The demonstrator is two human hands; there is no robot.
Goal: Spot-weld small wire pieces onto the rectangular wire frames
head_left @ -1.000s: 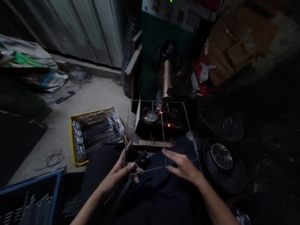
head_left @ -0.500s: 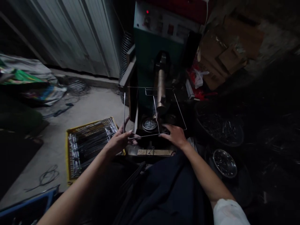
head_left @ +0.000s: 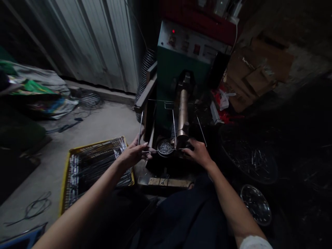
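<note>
A thin metal wire frame, roughly rectangular with a crossbar, is held between my two hands at a green machine. My left hand grips its near left corner, thumb on top. My right hand is closed around the near rod toward the right side; its fingertips are partly hidden in shadow. Between the hands, the near rod lies close under the tip of the machine's copper-coloured cylindrical arm. Just left of that tip sits a round dish of small metal pieces, with the rod passing across it.
On the floor at left stands a yellow crate full of wire rods. To the right are a dark basin with loose metal pieces and a shiny metal bowl. Cardboard leans behind; a wire coil lies lower left.
The view has tilted and shifted, so the machine appears lower and further right. The wire frame's near rod now sits closer to the cylindrical arm's tip, and both hands keep their hold.
</note>
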